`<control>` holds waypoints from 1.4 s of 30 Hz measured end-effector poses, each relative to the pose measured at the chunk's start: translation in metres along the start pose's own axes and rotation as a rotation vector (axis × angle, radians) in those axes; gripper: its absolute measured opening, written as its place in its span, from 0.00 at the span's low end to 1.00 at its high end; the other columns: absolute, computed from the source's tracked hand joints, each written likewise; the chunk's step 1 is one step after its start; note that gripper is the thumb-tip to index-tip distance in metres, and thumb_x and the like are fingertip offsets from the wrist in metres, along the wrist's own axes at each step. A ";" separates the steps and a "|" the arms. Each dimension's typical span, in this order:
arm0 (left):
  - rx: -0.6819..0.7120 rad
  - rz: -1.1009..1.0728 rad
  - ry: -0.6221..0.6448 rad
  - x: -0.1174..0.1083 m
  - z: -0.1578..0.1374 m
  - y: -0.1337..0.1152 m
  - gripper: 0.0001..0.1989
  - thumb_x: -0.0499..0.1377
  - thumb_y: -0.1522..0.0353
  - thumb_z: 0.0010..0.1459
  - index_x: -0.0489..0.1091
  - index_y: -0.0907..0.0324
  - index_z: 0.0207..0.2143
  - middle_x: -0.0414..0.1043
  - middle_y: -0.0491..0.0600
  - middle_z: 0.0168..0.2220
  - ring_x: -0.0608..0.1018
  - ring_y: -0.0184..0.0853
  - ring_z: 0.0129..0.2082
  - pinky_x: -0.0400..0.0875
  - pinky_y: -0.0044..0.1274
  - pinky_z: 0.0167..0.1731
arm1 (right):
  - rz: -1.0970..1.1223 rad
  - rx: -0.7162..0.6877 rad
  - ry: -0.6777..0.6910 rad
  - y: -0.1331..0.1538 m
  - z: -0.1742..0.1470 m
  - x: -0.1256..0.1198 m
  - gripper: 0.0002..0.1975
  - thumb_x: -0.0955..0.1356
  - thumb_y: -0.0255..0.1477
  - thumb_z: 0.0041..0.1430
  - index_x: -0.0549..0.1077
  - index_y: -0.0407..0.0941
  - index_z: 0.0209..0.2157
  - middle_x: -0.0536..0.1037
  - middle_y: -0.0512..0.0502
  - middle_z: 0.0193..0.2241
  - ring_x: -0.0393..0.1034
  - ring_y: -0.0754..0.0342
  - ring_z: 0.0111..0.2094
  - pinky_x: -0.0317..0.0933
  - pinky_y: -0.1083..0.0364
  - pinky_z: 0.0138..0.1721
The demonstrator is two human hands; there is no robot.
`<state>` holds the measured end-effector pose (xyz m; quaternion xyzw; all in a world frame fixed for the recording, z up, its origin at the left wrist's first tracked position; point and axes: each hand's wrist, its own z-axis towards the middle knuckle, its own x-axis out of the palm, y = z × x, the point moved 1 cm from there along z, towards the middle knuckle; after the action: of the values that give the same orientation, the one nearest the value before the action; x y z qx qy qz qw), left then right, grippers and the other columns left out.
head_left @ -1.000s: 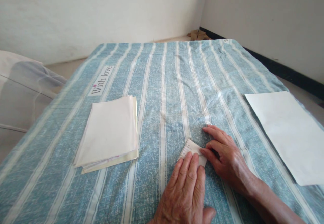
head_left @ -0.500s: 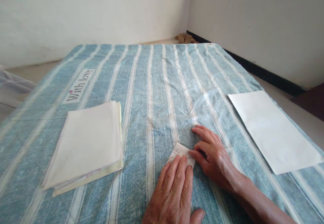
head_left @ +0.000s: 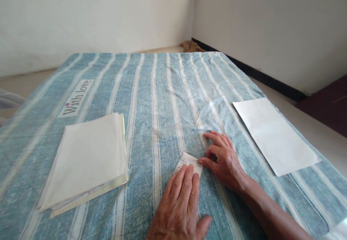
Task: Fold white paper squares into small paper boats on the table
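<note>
A small piece of folded paper (head_left: 193,159) with faint writing lies on the striped cloth at front centre. My left hand (head_left: 180,204) rests flat over its near part, fingers stretched out, hiding much of it. My right hand (head_left: 223,158) lies on the right side, its thumb touching the paper's right edge while the other fingers reach forward on the cloth, apart from one another. Neither hand is wrapped round anything.
A stack of paper sheets (head_left: 85,158) lies to the left, and a single white sheet (head_left: 273,135) to the right. The blue striped cloth (head_left: 141,99) bears a "With love" patch (head_left: 76,98). Walls meet behind, with a cardboard piece (head_left: 189,46) in the corner.
The view has turned slightly right, so everything sits further left. Both hands keep about the same place on the paper. A white corner now shows at the lower right.
</note>
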<state>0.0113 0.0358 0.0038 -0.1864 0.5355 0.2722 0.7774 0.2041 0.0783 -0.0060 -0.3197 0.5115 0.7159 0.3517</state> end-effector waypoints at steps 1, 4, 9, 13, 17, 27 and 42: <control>0.003 0.007 0.004 0.000 -0.001 -0.001 0.32 0.61 0.58 0.50 0.66 0.71 0.53 0.69 0.66 0.55 0.71 0.52 0.55 0.75 0.36 0.47 | 0.011 0.001 0.004 -0.001 0.000 0.000 0.12 0.74 0.31 0.52 0.69 0.45 0.22 0.71 0.44 0.54 0.56 0.40 0.60 0.48 0.36 0.58; 0.011 0.013 -0.013 0.001 -0.003 -0.002 0.34 0.63 0.60 0.47 0.66 0.72 0.54 0.68 0.68 0.56 0.71 0.53 0.56 0.75 0.37 0.48 | 0.072 0.013 0.019 -0.007 0.001 -0.003 0.12 0.73 0.31 0.53 0.69 0.45 0.22 0.71 0.45 0.54 0.57 0.41 0.60 0.46 0.37 0.59; 0.023 0.011 -0.033 0.002 -0.002 -0.001 0.36 0.64 0.59 0.47 0.66 0.74 0.54 0.67 0.69 0.56 0.71 0.55 0.55 0.76 0.39 0.47 | 0.298 0.141 -0.017 -0.013 0.000 -0.012 0.08 0.67 0.32 0.59 0.71 0.46 0.27 0.72 0.42 0.52 0.61 0.44 0.58 0.52 0.41 0.59; 0.014 0.010 -0.037 0.001 -0.001 -0.001 0.37 0.64 0.59 0.47 0.65 0.73 0.55 0.67 0.69 0.56 0.71 0.55 0.55 0.76 0.40 0.47 | 0.203 0.132 -0.043 -0.003 0.000 -0.009 0.07 0.69 0.33 0.55 0.72 0.45 0.29 0.69 0.38 0.54 0.59 0.42 0.59 0.51 0.40 0.59; 0.007 0.003 -0.025 0.001 -0.003 -0.001 0.37 0.64 0.59 0.48 0.64 0.72 0.56 0.67 0.67 0.57 0.70 0.54 0.56 0.75 0.40 0.48 | 0.028 0.110 -0.032 0.008 0.000 0.001 0.12 0.74 0.34 0.48 0.70 0.45 0.30 0.67 0.36 0.55 0.56 0.39 0.60 0.46 0.38 0.60; -0.056 -0.052 -0.022 0.003 -0.014 0.004 0.36 0.62 0.63 0.52 0.58 0.73 0.59 0.61 0.67 0.61 0.63 0.54 0.61 0.74 0.39 0.50 | -0.014 0.106 -0.010 0.006 0.001 0.005 0.12 0.75 0.33 0.48 0.68 0.45 0.28 0.65 0.40 0.56 0.54 0.40 0.60 0.44 0.38 0.61; 0.026 0.044 0.015 0.001 -0.011 0.007 0.34 0.62 0.60 0.50 0.64 0.74 0.55 0.66 0.71 0.57 0.67 0.59 0.57 0.71 0.47 0.48 | -0.057 0.174 -0.015 0.023 0.003 0.015 0.23 0.75 0.45 0.44 0.67 0.45 0.33 0.62 0.33 0.59 0.49 0.33 0.63 0.42 0.32 0.60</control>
<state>-0.0013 0.0351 -0.0010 -0.1665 0.5490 0.2811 0.7694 0.1761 0.0783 -0.0060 -0.2968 0.5597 0.6610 0.4021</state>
